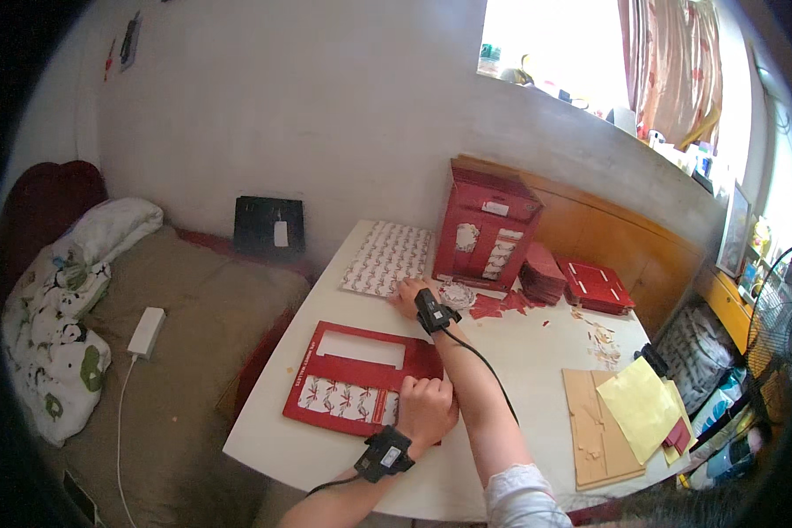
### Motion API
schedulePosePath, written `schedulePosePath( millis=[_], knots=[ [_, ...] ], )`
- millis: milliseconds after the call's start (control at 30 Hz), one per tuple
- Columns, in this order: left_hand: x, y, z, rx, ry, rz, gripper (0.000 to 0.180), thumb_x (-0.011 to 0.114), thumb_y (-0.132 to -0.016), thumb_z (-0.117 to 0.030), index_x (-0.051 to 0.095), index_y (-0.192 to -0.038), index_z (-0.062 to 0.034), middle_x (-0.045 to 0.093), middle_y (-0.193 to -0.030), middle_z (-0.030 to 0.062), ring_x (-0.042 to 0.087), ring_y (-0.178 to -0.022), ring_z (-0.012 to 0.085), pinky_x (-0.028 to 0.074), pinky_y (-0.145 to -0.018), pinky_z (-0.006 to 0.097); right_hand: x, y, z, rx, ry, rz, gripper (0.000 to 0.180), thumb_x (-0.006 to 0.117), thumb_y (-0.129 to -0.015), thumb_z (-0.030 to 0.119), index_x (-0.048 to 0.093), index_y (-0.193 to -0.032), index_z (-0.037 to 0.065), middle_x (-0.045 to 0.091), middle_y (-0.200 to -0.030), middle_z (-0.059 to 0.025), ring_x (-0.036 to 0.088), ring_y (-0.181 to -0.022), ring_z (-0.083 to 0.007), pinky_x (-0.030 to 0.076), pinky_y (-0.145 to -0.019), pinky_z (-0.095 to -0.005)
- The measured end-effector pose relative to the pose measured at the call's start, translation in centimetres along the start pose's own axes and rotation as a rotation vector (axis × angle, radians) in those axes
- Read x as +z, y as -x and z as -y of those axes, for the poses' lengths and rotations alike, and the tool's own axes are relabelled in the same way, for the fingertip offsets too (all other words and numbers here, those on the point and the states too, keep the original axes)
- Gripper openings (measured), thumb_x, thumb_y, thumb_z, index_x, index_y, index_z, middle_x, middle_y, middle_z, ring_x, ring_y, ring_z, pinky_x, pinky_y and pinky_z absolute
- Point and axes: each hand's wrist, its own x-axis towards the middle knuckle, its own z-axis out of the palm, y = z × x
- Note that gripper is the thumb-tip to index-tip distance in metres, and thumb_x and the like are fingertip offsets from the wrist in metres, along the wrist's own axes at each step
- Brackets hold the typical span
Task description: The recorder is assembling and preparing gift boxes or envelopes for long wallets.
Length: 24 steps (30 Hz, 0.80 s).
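Panel lies near on the table, lower window filled with patterned pieces, upper one unfilled. Left hand curls at its right side, right hand by the far patterned sheet; whether either grips, I cannot tell.

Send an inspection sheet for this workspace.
Surface: white table, scraps on its right part.
Job's things: red panel with two windows, lying flat; patterned sheet beyond it; red box upright; red stacks beside that.
Clutter: yellow sheets over brown boards.
Hands: left hand curled at the panel's right side; right hand by the sheet's near right corner; grips unclear.
Cables: black cables from both wrist bands; white cable from white block.
Surroundings: bed left, window behind, fan right.
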Motion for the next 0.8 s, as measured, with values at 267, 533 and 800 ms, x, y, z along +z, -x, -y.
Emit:
schedulePosePath(
  millis=[267, 533, 800],
  knots=[
    [0.0, -0.2, 0.0, 0.017, 0.013, -0.002, 0.013, 0.055, -0.065, -0.014, 0.049, -0.056, -0.006, 0.049, -0.053, 0.0084, 0.048, -0.05, 0.023, 0.033, -0.055, 0.034, -1.6, -1.6, 0.6, -0.127, 0.154, 0.224, 0.016, 0.05, -0.071, 0.014, 0.056, -0.08, 0.002, 0.06, -0.07, -0.0135, 0.06, -0.068, -0.0281, 0.047, -0.062, -0.0376],
    [-0.1, -0.2, 0.1, 0.034, 0.009, -0.001, 0.013, 0.056, -0.063, -0.013, 0.048, -0.055, -0.0055, 0.049, -0.052, 0.0088, 0.048, -0.049, 0.023, 0.032, -0.054, 0.034, -2.2, -1.7, 1.4, -0.071, 0.211, 0.213, 0.012, 0.048, -0.071, 0.009, 0.057, -0.077, 0.004, 0.061, -0.073, -0.0115, 0.061, -0.069, -0.0239, 0.048, -0.059, -0.0336],
    [-0.1, -0.1, 0.2, 0.025, 0.014, 0.004, 0.012, 0.055, -0.062, -0.012, 0.048, -0.055, -0.0056, 0.048, -0.052, 0.0092, 0.048, -0.049, 0.0232, 0.032, -0.055, 0.034, -1.4, -1.9, 1.1, -0.001, 0.224, 0.132, 0.012, 0.048, -0.071, 0.013, 0.058, -0.075, 0.008, 0.061, -0.075, -0.009, 0.06, -0.068, -0.023, 0.047, -0.06, -0.0338]
  ],
)
